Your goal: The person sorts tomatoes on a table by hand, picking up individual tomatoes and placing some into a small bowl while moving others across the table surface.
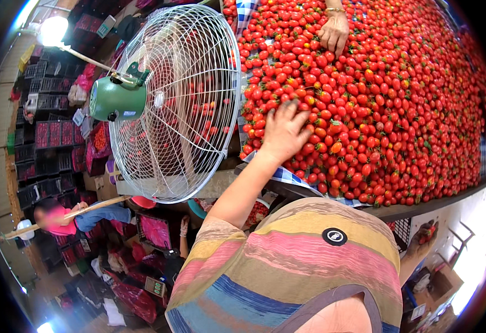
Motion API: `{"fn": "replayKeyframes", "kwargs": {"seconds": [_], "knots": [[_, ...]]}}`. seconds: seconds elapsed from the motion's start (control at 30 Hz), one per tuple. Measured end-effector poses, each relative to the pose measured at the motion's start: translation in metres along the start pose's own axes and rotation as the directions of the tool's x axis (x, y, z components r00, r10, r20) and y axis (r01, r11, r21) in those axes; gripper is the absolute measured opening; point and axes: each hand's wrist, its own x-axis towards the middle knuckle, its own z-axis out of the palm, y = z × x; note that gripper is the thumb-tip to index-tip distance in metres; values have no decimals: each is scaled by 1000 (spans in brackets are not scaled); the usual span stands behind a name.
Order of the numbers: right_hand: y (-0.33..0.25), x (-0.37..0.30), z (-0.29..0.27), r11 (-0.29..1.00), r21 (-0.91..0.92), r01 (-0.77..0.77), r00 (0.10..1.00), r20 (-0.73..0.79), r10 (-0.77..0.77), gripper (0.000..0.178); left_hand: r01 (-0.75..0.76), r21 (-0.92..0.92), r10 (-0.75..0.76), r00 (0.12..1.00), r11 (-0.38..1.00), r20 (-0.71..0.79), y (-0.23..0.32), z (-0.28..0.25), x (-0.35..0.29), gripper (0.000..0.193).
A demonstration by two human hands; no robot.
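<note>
A deep heap of red cherry tomatoes [387, 111], some with green stems, covers the table. On the heap's near left part lies my left hand [284, 130], fingers spread and touching tomatoes, with none gripped that I can see. Down past the table's front edge on the right, my right hand [422, 237] is held low beside my body. Its fingers look dark and curl around a few small red cherry tomatoes [433, 227]. Across the heap, another person's hand [334, 32] with a bracelet reaches down onto the tomatoes.
A large fan with a wire cage [176, 161] and green motor [118, 99] stands close to my left. Blue checked cloth [290, 176] edges the table. Beyond are stacked dark crates [49, 133], a person in pink [60, 219] and a scale [155, 286]. A cardboard box [443, 286] sits lower right.
</note>
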Motion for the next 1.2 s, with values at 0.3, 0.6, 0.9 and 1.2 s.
{"fn": "replayKeyframes", "kwargs": {"seconds": [0.3,0.6,0.9,1.2], "knots": [[15,30,-35,877,-476,66,752,-554,-357,69,510,45,-493,849,859,-190,-104,-4,199,34],[52,-10,107,622,-725,295,884,-40,-466,44,620,136,-635,751,773,182,-148,13,208,41],[269,-14,268,709,-685,-166,844,272,462,29,365,-271,-370,928,891,37,-70,-17,144,34],[308,-8,276,543,-325,-775,529,137,837,30,-6,-439,70,989,899,129,33,-23,12,39]]}}
